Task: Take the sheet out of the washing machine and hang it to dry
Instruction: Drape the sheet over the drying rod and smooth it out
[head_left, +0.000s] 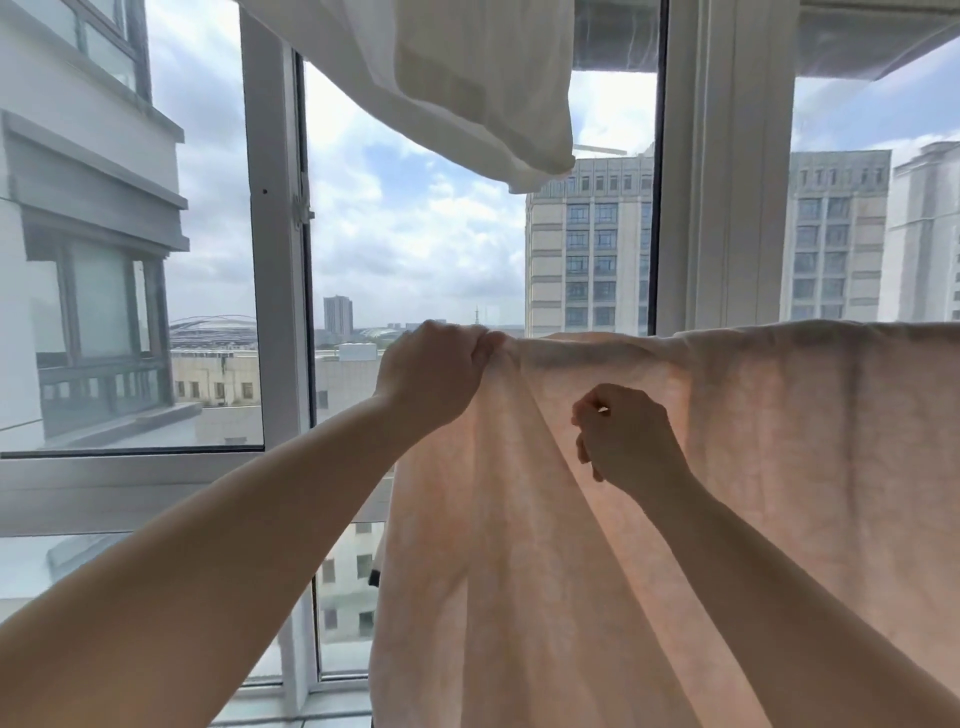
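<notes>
Sideways, left hand (434, 366) grips draped sheet (753, 441)

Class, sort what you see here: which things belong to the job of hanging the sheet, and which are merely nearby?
Part of the job:
pink sheet, draped over a support
left hand, gripping its top edge
right hand, pinching the fabric

Merely nearby:
white cloth hanging overhead
window frame

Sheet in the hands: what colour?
Pale peach-pink sheet, plain; head view.
</notes>
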